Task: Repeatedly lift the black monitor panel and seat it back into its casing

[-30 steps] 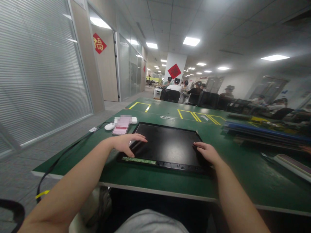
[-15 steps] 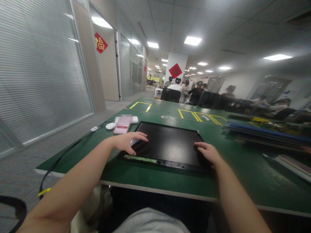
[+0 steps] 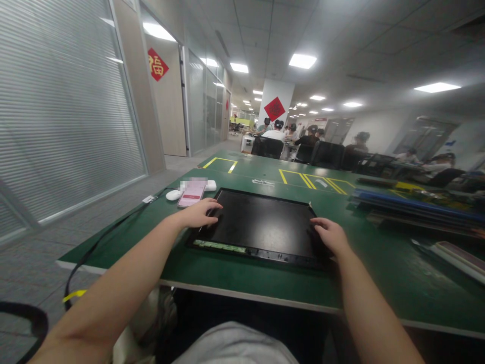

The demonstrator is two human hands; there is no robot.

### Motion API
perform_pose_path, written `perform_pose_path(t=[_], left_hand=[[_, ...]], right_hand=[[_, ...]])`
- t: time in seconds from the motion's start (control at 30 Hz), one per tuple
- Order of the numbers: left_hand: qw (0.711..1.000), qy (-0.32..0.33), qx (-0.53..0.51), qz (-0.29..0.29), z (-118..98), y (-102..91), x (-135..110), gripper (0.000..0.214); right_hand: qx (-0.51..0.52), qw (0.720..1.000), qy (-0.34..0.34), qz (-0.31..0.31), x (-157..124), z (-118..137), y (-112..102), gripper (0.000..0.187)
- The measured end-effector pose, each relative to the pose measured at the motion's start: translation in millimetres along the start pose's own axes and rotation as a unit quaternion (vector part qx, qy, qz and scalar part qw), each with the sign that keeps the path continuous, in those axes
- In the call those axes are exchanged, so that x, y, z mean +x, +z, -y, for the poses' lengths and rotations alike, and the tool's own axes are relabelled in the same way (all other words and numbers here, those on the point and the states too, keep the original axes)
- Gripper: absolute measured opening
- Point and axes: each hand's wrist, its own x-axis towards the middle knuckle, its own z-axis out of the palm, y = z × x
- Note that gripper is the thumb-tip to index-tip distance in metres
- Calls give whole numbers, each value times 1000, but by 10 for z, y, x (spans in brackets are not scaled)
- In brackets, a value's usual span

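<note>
A dark flat display panel [image 3: 261, 220] lies in a black frame on the green table, with a strip of green circuit board [image 3: 220, 246] along its near edge. At the panel's left edge, my left hand [image 3: 197, 213] has its fingers and thumb apart, with the tips over the border. My right hand [image 3: 331, 236] is at the right edge, fingers stretched toward the border and partly hiding it. Neither hand visibly wraps round the frame. Whether the fingertips press on it, I cannot tell.
Left of the panel are a phone [image 3: 192, 192] and a white mouse [image 3: 173, 195]. A black strap [image 3: 109, 227] hangs over the table's left side. A stack of flat panels [image 3: 401, 205] stands at the right, near pale slim items [image 3: 458, 255]. People sit farther back.
My left hand has shifted slightly left and its thumb has moved up closer to the fingers. My right hand has moved a little outward. The panel looks unmoved.
</note>
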Motion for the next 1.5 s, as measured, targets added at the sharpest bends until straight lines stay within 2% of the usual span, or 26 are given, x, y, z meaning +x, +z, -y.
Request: perform_pose_path(t=[0.1, 0.17, 0.43, 0.7, 1.03, 1.27, 1.5], left_hand=[[997, -51, 51, -32, 46, 54, 51, 50], [994, -66, 77, -33, 61, 72, 76, 46], [994, -59, 93, -7, 53, 115, 128, 44], [987, -83, 137, -16, 38, 166, 170, 44], [986, -101, 129, -32, 39, 189, 183, 45], [987, -107, 109, -56, 50, 196, 174, 47], [988, -101, 106, -56, 38, 174, 168, 46]], right_hand=[[-58, 997, 31, -33, 18, -39, -37, 32], [-82, 995, 58, -29, 33, -77, -48, 33], [-124, 986, 108, 18, 76, -151, -25, 34], [-100, 984, 140, 36, 63, -144, -23, 38], [-89, 986, 141, 23, 75, -168, -15, 38], [-55, 985, 159, 41, 78, -196, -8, 43], [-38, 989, 143, 25, 89, -245, 25, 43]])
